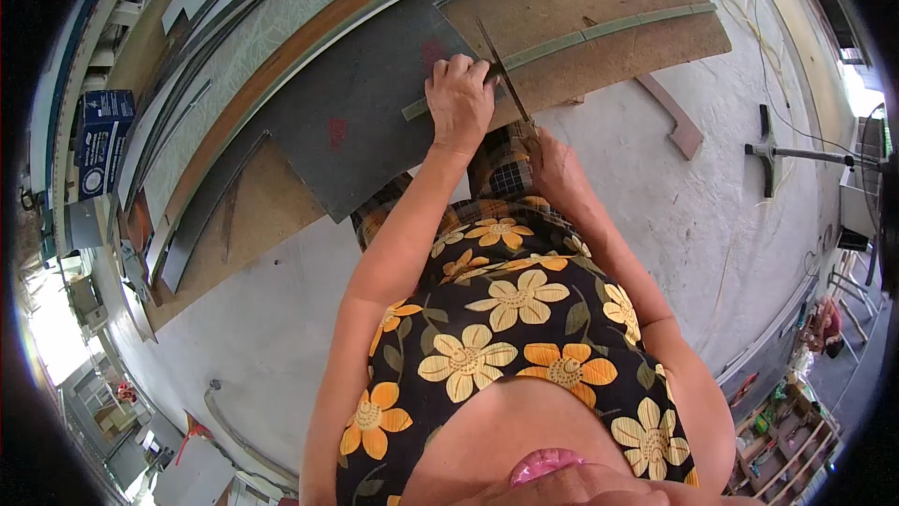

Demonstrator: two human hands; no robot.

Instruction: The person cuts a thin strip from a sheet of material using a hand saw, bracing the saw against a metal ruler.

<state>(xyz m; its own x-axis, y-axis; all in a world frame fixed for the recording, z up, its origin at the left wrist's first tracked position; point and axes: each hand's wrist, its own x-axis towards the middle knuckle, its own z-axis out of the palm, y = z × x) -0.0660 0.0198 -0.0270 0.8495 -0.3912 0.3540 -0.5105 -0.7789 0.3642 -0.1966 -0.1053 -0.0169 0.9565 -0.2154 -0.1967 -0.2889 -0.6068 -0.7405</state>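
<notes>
While under left hand (459, 99), strip (609, 30)

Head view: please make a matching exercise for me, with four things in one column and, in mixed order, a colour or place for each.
Things:
1. left hand
2. right hand
3. box
4. strip

Colour or place:
A. blue, far left
B. green, long, lying across the boards
C. grips the lower end of the blade
D. at the edge of the dark board

Pairs: 1-D, 2-C, 3-A, 4-B
</notes>
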